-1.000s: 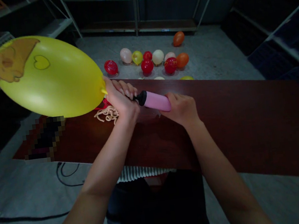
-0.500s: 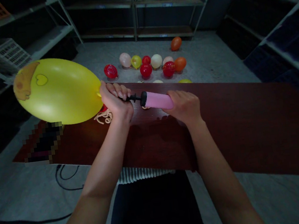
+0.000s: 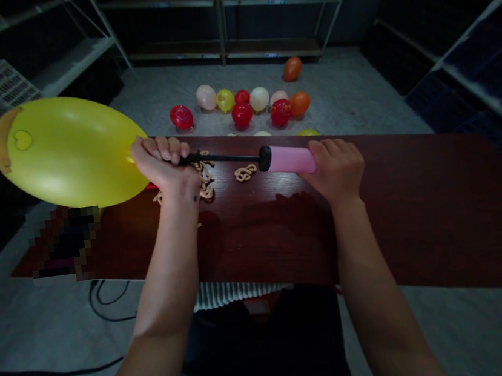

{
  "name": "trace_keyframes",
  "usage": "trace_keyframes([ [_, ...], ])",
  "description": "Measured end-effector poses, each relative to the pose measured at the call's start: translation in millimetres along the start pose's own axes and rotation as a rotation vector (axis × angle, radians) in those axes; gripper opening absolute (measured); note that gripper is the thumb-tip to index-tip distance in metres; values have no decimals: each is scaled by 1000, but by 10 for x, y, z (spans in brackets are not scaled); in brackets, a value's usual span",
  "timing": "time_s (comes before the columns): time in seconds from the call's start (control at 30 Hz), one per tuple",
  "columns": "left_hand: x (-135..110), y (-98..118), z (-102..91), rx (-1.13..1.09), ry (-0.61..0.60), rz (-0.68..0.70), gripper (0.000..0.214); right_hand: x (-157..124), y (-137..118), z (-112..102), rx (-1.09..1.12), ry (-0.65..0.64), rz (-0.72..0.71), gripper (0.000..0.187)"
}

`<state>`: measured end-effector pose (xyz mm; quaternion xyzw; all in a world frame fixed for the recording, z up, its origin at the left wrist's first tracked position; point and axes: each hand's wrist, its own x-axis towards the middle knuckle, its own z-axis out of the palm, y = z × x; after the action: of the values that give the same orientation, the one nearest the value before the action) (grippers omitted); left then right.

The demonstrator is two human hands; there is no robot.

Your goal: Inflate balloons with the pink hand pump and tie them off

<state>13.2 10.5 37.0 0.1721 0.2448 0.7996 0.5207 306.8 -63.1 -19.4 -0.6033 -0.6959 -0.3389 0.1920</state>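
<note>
A large yellow balloon [image 3: 74, 155] with a printed heart and an orange-brown patch is inflated at the left. My left hand [image 3: 163, 162] is closed at the balloon's neck and round the black end of a balloon pump; the exact joint is hidden by the fingers. The balloon pump [image 3: 292, 158] has a pink barrel, and its black rod shows drawn out between my hands. Wrapped round the barrel's right end is my right hand [image 3: 337, 168]. Beneath the pump, beige curled strands [image 3: 245, 173] lie on the dark red-brown table [image 3: 418, 204].
Several inflated balloons lie on the floor beyond the table, among them a red balloon [image 3: 242, 115] and an orange balloon [image 3: 292, 69]. Metal shelves [image 3: 270, 47] stand behind. A blurred dark item [image 3: 72, 240] rests at the table's left end, and cables [image 3: 49, 374] run over the floor.
My hands have moved apart, left hand leftward with the balloon and right hand rightward with the barrel. Much more of the pump's black rod shows, and more strands are uncovered.
</note>
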Motion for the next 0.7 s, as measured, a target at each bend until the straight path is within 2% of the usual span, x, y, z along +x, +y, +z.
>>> trace_keyframes([
  [0.17,-85,-53,88,50,73,16,55,32,-101,-14,97,-122,16,31],
  [0.33,-313,-215,221,43,19,-9,59,78,-323,-63,192,-223,-5,32],
  [0.47,-414,-342,255,-16,-33,-53,62,102,-559,-72,281,-288,-17,35],
  [0.57,-414,-367,239,-10,-54,-53,67,116,-647,-73,313,-300,-20,38],
  [0.7,-421,-317,254,-23,-44,-62,66,129,-636,-81,313,-261,-13,38],
])
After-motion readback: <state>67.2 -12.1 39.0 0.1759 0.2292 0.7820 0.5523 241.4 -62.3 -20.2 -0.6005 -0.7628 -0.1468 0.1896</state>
